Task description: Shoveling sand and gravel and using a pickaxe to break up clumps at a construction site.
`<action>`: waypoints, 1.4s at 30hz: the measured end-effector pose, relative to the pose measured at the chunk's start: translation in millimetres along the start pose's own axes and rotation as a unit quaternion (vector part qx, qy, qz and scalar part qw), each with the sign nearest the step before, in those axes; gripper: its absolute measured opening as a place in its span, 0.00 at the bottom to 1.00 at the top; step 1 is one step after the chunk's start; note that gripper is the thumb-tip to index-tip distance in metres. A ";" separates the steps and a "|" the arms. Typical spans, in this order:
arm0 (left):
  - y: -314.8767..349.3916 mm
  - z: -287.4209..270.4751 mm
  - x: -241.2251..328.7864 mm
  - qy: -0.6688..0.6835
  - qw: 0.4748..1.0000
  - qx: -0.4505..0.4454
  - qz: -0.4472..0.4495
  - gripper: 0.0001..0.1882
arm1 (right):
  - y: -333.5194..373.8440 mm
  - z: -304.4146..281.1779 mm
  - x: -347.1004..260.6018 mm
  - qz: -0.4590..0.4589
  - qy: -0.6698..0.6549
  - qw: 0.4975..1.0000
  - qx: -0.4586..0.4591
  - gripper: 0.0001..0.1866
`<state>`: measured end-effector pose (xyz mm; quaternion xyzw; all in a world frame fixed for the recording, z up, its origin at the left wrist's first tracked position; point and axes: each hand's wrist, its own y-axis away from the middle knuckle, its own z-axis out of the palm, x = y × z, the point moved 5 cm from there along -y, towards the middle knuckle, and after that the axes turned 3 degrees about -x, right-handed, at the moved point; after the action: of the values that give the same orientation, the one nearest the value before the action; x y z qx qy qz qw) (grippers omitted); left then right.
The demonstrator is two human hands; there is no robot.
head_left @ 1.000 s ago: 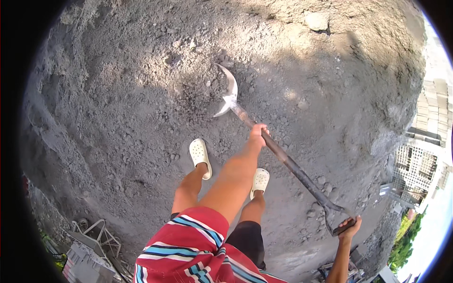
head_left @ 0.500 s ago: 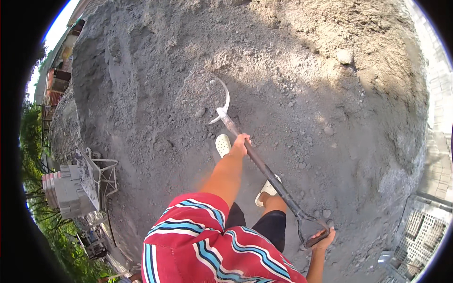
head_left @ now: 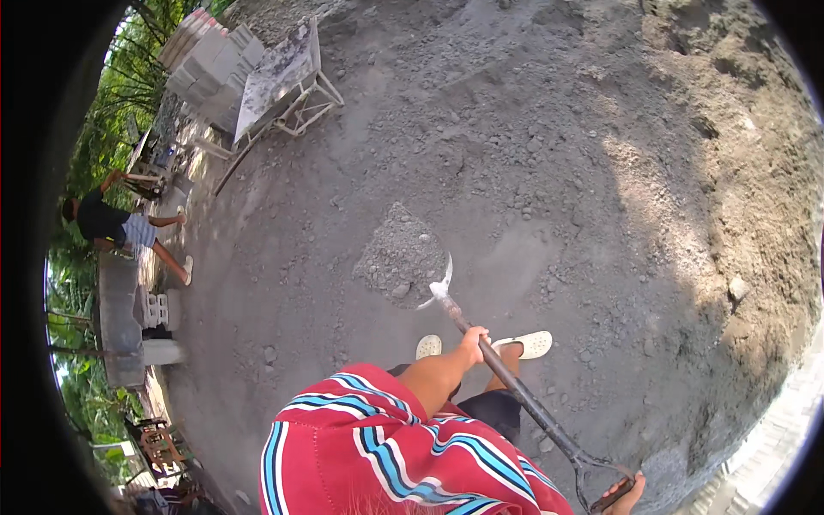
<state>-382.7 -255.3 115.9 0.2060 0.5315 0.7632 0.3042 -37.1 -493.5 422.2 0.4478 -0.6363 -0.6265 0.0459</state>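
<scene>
My left hand (head_left: 475,342) is wrapped round the lower part of a shovel's dark shaft (head_left: 541,416), close to the socket. At the lower right, my right hand (head_left: 629,495) grips the D-shaped handle at the shaft's end; the picture's edge cuts it off in part. The blade carries a heap of grey gravelly sand (head_left: 399,253), with several larger lumps in it. Only the blade's pale back edge (head_left: 445,279) shows, as the load hides the rest. The shovel points ahead and to the left, in front of my feet in pale clogs (head_left: 530,344).
A sandy bank (head_left: 755,197) with a loose stone (head_left: 737,287) rises on the right. At the upper left, a flat panel on a metal frame (head_left: 279,81) stands beside stacked grey blocks (head_left: 210,73). Another person (head_left: 103,215) is at the far left, near a hollow block (head_left: 156,309).
My view has turned left, away from the bank, and the shovel has swung round with its load. Both hands keep their hold. The other person has come into view.
</scene>
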 end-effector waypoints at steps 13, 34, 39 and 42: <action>279.1 -376.7 338.3 0.112 0.938 0.208 0.253 0.07 | 203.8 405.5 50.3 -0.156 0.293 0.818 -0.470 0.21; -1.6 290.2 39.4 -0.239 0.960 -0.147 -0.014 0.06 | 68.2 46.8 15.8 -0.156 -0.317 0.935 0.038 0.19; -77.3 323.0 -21.8 -0.378 0.922 -0.072 -0.032 0.07 | 32.3 64.3 65.6 0.054 -0.430 0.879 0.198 0.22; -105.1 281.7 -125.5 -0.421 0.891 -0.063 -0.156 0.09 | 68.5 35.4 106.9 0.041 -0.398 0.836 0.375 0.24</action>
<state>-85.6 -121.6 117.1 0.4036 0.3298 0.5793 0.6267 -157.8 -546.6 418.5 0.1161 -0.8034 -0.4621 -0.3572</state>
